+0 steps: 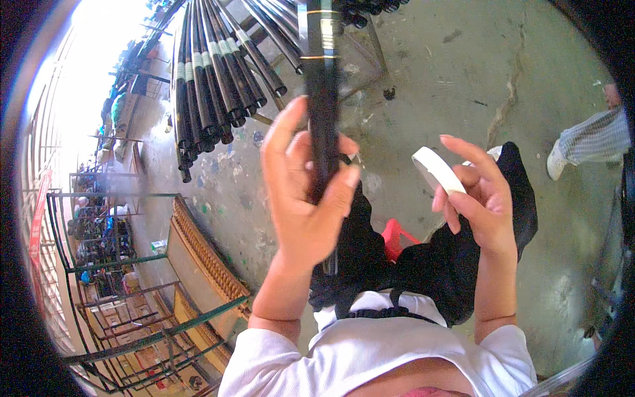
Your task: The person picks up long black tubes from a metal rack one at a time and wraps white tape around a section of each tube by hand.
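A long glossy black tube with thin gold rings near its upper end stands before me, running from the top edge down toward my lap. My left hand is closed on it, thumb at the near right side and fingers behind. To the right, apart from the tube, my right hand pinches a narrow white roll of tape between thumb and fingers. The roll is tilted, its edge facing the tube. Slight blur covers the fingertips of both hands.
Several black tubes with pale bands lean in a fan at the far left, more tubes at the top. A metal rack with wooden boards stands left. Another person's leg shows at right. Something red sits beneath me.
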A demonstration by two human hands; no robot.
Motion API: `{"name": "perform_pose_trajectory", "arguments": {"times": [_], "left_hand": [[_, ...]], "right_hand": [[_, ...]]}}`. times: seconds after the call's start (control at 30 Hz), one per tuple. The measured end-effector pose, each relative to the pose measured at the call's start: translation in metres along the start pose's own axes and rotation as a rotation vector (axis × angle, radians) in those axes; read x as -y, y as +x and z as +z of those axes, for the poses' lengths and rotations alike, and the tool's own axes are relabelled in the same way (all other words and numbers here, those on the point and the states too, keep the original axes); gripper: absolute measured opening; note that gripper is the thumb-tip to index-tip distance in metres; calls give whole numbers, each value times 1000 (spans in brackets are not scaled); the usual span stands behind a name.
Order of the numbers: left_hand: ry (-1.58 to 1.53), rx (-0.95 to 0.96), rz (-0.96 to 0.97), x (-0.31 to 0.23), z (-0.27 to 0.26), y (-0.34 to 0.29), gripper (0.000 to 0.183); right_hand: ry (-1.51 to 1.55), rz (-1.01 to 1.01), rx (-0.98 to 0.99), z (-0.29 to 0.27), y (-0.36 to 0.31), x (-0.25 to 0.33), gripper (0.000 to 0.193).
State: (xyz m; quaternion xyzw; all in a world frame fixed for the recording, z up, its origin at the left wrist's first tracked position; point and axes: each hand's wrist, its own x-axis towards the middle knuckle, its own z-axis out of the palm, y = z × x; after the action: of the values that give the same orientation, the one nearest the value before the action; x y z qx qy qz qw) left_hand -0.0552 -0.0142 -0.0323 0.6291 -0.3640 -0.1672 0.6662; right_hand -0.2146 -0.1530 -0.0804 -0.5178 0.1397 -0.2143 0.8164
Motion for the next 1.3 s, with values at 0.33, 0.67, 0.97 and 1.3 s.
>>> {"name": "perform_pose_trajectory", "arguments": {"times": [0.33, 0.67, 0.97, 1.3], "left_hand": [[294, 301, 136, 12, 19, -15, 26], [-112, 240, -94, 23, 10, -47, 53], [1, 223, -205, 12, 10, -62, 57], [363, 262, 226, 15, 16, -86, 61]], "right_hand": [[-142, -73, 18, 28, -23, 13, 52], [-574, 151, -66, 18, -20, 10, 16], [-607, -28, -100, 41, -25, 33, 18], [-648, 12, -203, 66, -23, 30, 23]]}}
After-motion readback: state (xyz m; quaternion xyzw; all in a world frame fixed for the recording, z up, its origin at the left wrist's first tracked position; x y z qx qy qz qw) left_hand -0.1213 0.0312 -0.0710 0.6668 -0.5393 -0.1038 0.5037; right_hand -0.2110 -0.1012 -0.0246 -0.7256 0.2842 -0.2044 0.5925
